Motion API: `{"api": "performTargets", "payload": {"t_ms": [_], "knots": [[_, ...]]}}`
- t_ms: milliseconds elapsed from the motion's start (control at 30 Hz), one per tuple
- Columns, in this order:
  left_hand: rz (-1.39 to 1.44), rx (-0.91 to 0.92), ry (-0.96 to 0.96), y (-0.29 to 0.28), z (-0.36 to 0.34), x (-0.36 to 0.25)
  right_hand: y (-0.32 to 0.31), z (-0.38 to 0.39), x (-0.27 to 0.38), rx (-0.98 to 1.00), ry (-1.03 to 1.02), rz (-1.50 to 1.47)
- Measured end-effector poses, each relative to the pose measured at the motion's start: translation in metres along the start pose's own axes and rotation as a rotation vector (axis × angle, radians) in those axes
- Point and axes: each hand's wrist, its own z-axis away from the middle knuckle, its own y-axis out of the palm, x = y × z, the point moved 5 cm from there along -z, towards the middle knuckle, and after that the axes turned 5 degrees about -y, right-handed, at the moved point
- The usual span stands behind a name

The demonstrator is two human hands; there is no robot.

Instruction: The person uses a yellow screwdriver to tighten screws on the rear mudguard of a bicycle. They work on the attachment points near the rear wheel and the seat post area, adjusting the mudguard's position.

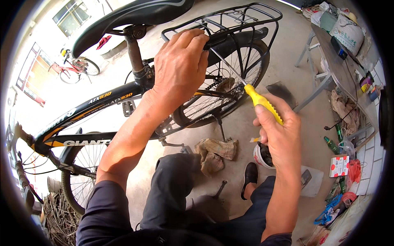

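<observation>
Yellow-handled screwdriver point(255, 96) in right grip point(282, 129)

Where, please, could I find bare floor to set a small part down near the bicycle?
Bare floor shows between the rear wheel and the table, beyond a dark patch; a narrower strip separates the brown cloth from the bucket. By the white wall it is crowded: bottles, carton, red bag.
</observation>
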Motion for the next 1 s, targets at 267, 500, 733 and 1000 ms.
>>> {"api": "performTargets", "payload": {"t_ms": [267, 500, 733, 1000], "knots": [[-0.197, 0.570, -0.153, 0.045, -0.024, 0.026, -0.005, 0.001, -0.021, 0.045, -0.177, 0.133], [0.220, 0.833, -0.361, 0.068, -0.047, 0.069, -0.001, 0.001, -0.044, 0.020, -0.070, 0.076], [0.265, 0.898, -0.439, 0.075, -0.047, 0.070, -0.020, 0.004, -0.031, -0.112, -0.066, -0.019], [0.288, 0.982, -0.521, 0.083, -0.051, 0.083, -0.014, 0.001, -0.021, -0.139, -0.075, -0.287]]}}
